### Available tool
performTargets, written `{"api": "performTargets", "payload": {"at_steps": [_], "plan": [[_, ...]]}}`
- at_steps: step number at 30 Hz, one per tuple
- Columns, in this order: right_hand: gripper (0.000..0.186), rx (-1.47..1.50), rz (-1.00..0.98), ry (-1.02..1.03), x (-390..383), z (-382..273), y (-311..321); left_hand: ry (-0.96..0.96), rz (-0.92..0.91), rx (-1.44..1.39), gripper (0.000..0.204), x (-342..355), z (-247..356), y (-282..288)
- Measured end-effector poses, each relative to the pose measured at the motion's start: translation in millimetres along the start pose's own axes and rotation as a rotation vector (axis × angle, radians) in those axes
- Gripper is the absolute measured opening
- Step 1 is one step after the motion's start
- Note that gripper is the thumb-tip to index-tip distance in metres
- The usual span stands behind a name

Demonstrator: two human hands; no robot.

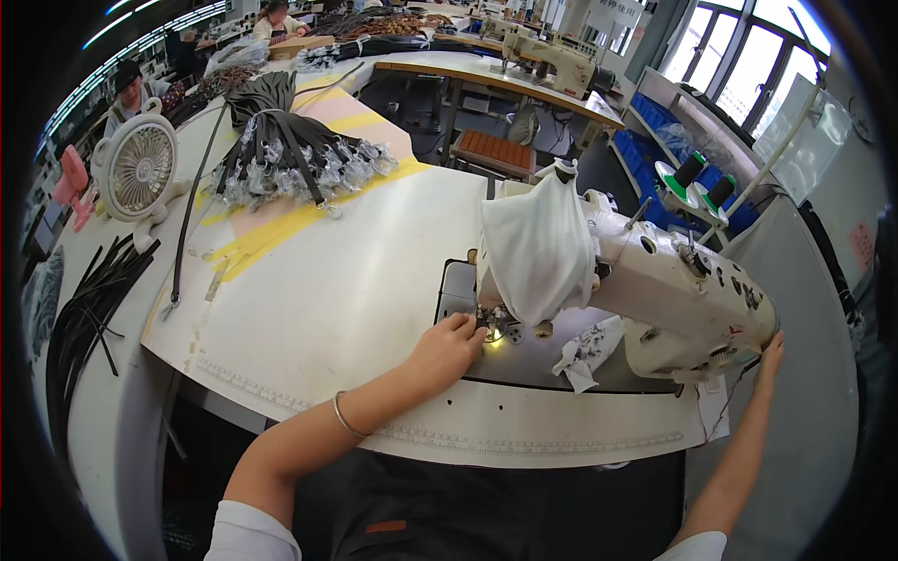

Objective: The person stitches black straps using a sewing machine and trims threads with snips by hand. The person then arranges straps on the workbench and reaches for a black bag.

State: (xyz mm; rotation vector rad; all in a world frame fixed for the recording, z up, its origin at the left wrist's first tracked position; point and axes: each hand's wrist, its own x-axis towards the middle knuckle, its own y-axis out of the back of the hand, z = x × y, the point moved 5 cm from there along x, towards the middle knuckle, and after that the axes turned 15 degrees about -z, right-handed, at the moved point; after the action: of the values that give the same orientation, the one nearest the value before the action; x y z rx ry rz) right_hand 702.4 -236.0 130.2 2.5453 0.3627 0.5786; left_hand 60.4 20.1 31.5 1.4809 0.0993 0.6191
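A cream industrial sewing machine (692, 262) stands in front of me, a white cloth (538, 248) draped over its head. My left hand (447, 351) is at the needle area, fingers bent and pressed together beside the lit presser foot (496, 323). Whatever those fingertips hold is too small or hidden to make out. At the machine's right end, my right hand (769, 360) curls round the handwheel, which is mostly out of sight behind the housing. A crumpled, stained white rag (591, 353) lies on the machine bed under the arm.
Black straps with plastic-wrapped ends (290, 159) are heaped at the table's far left. A white fan (138, 168) stands left, near loose black strips (89, 309). Thread cones (690, 170) rise behind the machine. Another machine (552, 61) and several people are farther back.
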Motion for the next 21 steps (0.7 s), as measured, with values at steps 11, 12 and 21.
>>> {"api": "performTargets", "payload": {"at_steps": [11,12,21], "plan": [[0.06,-0.376,-0.122,0.117,14,-53,3,-0.021,0.033,0.037,0.03,0,-1,0],[0.058,-0.284,-0.163,-0.045,11,-46,3,-0.023,0.033,0.026,0.03,0,-1,-1],[0.066,0.392,-0.07,0.0,-51,8,-32,-0.007,0.013,-0.007,0.031,1,0,-1]]}}
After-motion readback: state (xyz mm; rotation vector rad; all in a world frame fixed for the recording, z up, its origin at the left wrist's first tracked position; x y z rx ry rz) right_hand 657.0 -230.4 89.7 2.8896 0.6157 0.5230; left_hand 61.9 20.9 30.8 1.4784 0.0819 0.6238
